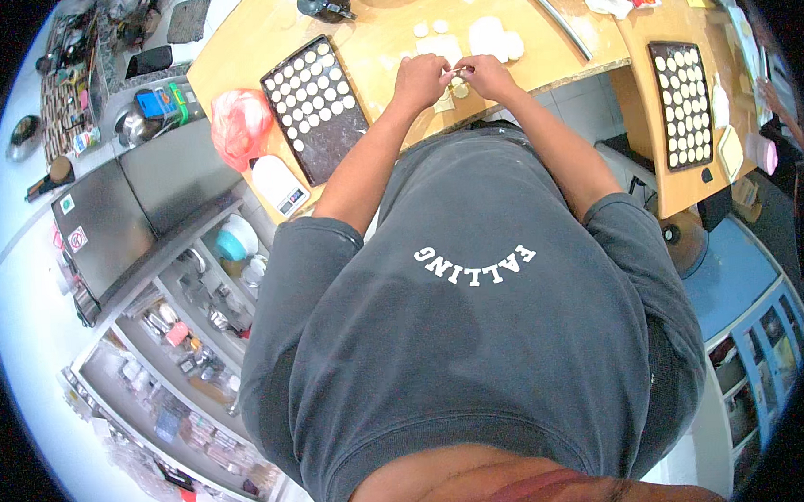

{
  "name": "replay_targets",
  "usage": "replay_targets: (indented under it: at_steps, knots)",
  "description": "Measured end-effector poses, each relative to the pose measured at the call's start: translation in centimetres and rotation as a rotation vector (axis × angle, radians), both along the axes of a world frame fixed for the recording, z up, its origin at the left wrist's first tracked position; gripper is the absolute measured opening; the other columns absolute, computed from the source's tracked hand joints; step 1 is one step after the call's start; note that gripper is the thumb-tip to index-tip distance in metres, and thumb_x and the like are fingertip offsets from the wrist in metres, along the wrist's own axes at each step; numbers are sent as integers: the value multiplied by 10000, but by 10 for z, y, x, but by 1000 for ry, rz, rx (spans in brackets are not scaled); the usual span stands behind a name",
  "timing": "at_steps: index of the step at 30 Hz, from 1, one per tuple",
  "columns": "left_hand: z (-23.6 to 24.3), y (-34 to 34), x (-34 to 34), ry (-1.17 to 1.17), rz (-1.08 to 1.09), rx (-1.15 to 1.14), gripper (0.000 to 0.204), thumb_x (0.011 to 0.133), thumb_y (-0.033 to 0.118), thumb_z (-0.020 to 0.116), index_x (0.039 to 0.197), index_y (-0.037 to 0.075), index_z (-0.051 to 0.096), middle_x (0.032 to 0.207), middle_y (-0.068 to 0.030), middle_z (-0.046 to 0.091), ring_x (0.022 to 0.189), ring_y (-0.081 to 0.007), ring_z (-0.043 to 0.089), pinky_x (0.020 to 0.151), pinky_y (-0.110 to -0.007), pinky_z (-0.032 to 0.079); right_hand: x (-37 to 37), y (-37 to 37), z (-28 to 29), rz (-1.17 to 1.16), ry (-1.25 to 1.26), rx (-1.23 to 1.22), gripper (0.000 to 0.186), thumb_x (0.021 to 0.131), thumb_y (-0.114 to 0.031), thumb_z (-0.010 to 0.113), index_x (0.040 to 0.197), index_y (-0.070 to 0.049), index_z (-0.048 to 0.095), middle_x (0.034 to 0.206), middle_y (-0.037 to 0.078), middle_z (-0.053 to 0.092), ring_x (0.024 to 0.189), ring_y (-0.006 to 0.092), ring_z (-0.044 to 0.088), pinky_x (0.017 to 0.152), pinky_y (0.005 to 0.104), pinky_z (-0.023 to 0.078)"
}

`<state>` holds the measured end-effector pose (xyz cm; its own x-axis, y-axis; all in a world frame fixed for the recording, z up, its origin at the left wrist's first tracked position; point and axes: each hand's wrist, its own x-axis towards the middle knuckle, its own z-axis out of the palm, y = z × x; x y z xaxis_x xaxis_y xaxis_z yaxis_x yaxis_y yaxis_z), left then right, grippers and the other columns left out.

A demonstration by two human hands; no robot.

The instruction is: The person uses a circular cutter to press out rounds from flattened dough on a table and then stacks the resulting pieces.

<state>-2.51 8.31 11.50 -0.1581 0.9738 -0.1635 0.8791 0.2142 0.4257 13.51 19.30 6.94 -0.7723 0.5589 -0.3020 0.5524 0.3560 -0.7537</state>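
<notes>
My left hand [421, 82] and my right hand [488, 77] meet over the near edge of the wooden table. Both are closed, fingertips pinching a small pale piece of dough [456, 70] between them; its shape is mostly hidden. Just below the fingers lie a few small round dough pieces [460, 90]. Beyond my right hand rests a larger white dough mass [496, 41], with two flat dough rounds [440, 26] to its left. Left of my left forearm, a dark baking tray [335, 147] carries rows of pale dough rounds on its far part; its near part is mostly bare.
A white kitchen scale [278, 184] and a pink plastic bag [241, 126] sit by the table's left edge. A black pot [324, 3] stands at the back, and a metal bar [553, 17] lies right. Another dark tray [689, 166] on the right side table is filled with dough rounds.
</notes>
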Motion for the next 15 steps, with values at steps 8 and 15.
replay_targets:
  at_steps: [8, 15]
  knots:
    - [-21, -20, 6, -73, 180, -116, 396, 816, 375, 806, 1158, 182, 752, 922, -69, 739, 897, -254, 714, 790, -421, 531, -6, 23, -4, 103, -27, -23, 211, 908, -188, 667, 1068, -105, 777, 977, 175, 749, 907, 344, 718, 831, 433, 550]
    - [-51, -14, 18, 27, 193, -149, 238, 834, 342, 752, 1026, 209, 800, 934, -93, 740, 922, -278, 714, 823, -460, 529, -2, 30, -27, 42, 8, -265, 201, 971, -150, 619, 1122, -43, 700, 992, 138, 733, 865, 263, 734, 760, 393, 587]
